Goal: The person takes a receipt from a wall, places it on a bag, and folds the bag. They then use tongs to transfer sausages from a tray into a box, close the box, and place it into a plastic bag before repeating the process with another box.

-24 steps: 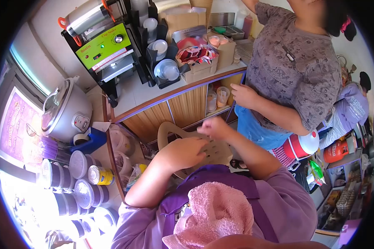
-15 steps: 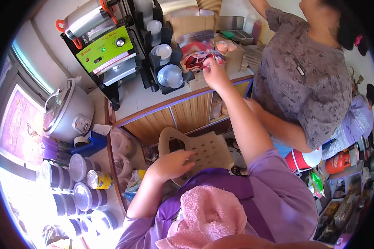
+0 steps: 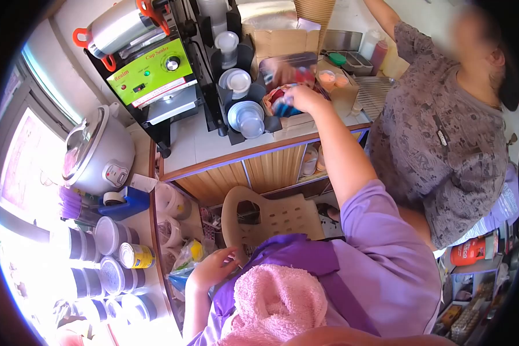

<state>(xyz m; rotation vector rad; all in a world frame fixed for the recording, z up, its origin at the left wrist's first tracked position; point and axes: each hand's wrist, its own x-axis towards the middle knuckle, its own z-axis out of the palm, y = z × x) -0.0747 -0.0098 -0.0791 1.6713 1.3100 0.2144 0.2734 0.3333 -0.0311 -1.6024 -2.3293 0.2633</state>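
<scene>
My right hand (image 3: 305,99) reaches over the counter into an open cardboard box (image 3: 297,120) of red and blue printed packets (image 3: 275,99). Its fingers are drawn together among the packets, and blur hides what they grip. Behind it, a shiny clear surface (image 3: 288,64) mirrors the hand. To the left of the box, clear plastic cups and lids (image 3: 247,118) are stacked in a black holder. My left hand (image 3: 214,269) hangs low by my body near a plastic chair (image 3: 242,222), fingers loosely bent and apart, holding nothing.
A green-fronted cup sealer (image 3: 150,72) and a rice cooker (image 3: 98,147) stand at the left. Lidded tubs (image 3: 115,274) and a yellow can (image 3: 137,255) crowd the side counter. A co-worker (image 3: 438,127) stands close on the right, one arm raised.
My right hand has gone further into the box of packets. My left hand has dropped toward my body. The view has shifted slightly, and the co-worker has turned a little.
</scene>
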